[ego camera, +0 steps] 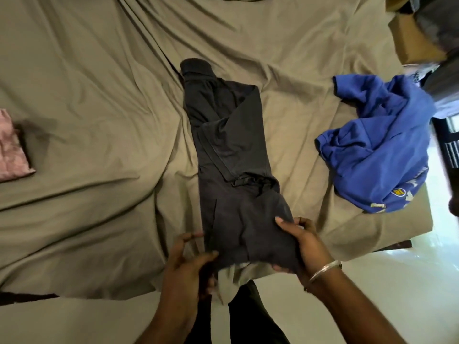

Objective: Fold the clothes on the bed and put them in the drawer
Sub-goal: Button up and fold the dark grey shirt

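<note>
Both hands (188,261) (301,240) grip dark garment (231,155) — wrinkled tan bedsheet (99,95) beneath

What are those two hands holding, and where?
Both the left hand and right hand grip the long dark grey folded garment at its near end.

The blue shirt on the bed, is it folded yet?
Not folded. The blue shirt lies crumpled in a heap on the bed sheet.

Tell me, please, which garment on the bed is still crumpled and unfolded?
The blue garment, heaped at the right. The dark garment is held mid-fold, and the pink garment lies flat at the left.
</note>
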Demonstrator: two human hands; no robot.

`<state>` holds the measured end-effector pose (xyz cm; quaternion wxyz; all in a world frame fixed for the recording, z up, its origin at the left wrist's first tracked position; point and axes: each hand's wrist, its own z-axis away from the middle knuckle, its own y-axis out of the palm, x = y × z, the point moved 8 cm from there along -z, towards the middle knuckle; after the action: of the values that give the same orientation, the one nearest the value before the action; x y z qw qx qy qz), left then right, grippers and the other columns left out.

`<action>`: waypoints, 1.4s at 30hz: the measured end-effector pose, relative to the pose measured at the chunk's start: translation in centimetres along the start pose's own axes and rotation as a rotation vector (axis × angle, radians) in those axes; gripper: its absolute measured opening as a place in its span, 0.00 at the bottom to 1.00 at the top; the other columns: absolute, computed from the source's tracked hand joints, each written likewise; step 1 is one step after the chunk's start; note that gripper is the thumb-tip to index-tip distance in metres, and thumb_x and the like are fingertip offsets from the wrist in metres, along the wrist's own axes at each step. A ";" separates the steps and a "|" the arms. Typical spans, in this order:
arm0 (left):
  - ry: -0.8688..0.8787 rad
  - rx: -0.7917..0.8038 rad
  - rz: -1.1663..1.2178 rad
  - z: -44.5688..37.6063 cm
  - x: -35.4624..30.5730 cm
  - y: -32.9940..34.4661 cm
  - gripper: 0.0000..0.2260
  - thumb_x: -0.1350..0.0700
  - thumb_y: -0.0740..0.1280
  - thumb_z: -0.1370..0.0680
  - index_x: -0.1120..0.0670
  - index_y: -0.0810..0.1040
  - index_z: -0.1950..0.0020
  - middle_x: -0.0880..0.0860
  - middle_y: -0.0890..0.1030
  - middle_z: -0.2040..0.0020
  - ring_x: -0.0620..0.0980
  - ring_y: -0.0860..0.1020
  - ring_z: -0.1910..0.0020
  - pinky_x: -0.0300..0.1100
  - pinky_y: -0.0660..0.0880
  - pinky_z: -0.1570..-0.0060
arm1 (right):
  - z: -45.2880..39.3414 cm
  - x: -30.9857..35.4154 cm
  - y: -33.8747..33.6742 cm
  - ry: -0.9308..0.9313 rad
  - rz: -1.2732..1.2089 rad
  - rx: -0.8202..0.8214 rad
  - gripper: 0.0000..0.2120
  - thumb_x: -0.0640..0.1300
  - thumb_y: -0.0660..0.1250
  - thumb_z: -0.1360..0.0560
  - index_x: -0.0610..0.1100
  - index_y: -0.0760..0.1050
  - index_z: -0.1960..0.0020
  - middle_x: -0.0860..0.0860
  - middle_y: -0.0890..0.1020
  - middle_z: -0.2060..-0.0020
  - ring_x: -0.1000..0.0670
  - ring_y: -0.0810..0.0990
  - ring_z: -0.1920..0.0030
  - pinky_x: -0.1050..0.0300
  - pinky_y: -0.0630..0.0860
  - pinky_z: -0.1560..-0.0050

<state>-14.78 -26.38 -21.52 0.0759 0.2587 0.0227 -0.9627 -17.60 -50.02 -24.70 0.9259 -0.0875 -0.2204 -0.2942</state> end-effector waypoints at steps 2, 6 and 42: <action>0.042 0.043 0.096 -0.6 -3.8 2.0 0.08 0.68 0.64 0.23 0.55 0.78 0.55 0.53 0.77 0.72 0.45 0.67 0.81 0.34 0.64 0.82 | -0.4 2.3 2.1 0.102 -0.084 0.087 0.16 0.47 0.69 0.25 0.43 0.75 0.40 0.41 0.83 0.51 0.45 0.84 0.66 0.53 0.78 0.75; -0.076 0.059 0.463 -5.5 -10.0 6.1 0.06 0.62 0.64 0.20 0.58 0.78 0.57 0.53 0.79 0.68 0.42 0.76 0.77 0.31 0.72 0.78 | -2.4 8.0 5.9 0.086 -0.300 0.170 0.10 0.48 0.63 0.20 0.42 0.75 0.46 0.41 0.84 0.64 0.45 0.85 0.69 0.53 0.82 0.70; 0.800 -0.470 -0.668 -15.5 -14.9 6.2 0.16 0.44 0.60 0.18 0.58 0.71 0.50 0.58 0.79 0.51 0.60 0.76 0.51 0.41 0.57 0.60 | -11.2 15.8 9.3 -0.891 0.687 -0.469 0.16 0.57 0.62 0.20 0.44 0.72 0.55 0.44 0.79 0.67 0.39 0.79 0.62 0.52 0.73 0.63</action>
<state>6.63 -29.18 -27.50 -0.1917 0.5581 0.3437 -0.7305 3.36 -53.79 -27.66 0.7425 -0.4699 -0.4752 0.0458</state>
